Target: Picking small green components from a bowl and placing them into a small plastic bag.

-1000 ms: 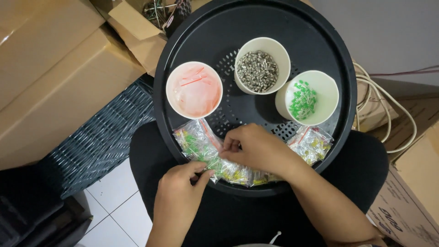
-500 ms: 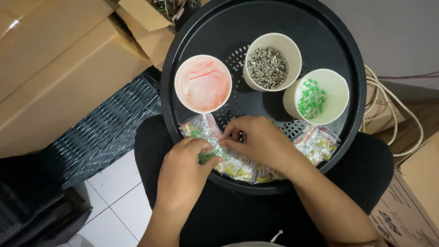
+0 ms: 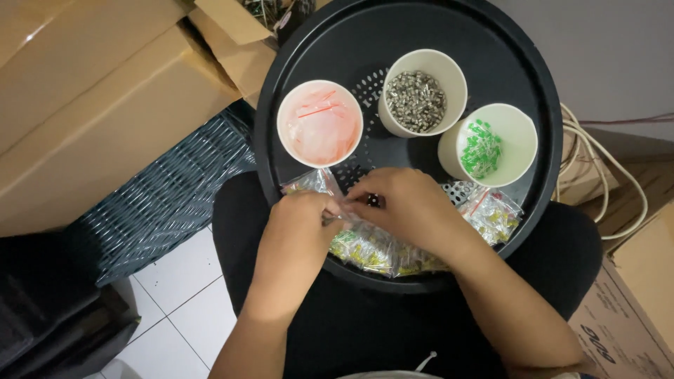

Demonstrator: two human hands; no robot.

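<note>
Colours on your lap tray

Your tray (image 3: 519,49) is black with a perforated centre. Three white cups sit on it: one (image 3: 320,123) lined with pinkish-red clear bags, one (image 3: 422,92) filled with silvery-grey bits, one (image 3: 489,145) holding bright green pieces. The clear packets (image 3: 372,247) show yellow-green contents. Beside you, brown cardboard (image 3: 84,91) and dark blue-grey wicker weave (image 3: 161,203).

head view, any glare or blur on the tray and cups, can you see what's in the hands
Head view: soft, even light; only a faint sheen on the black tray, no harsh glare. The three cups are sharp. The left hand and right hand look slightly soft, meeting over a clear packet that they mostly hide.
</note>
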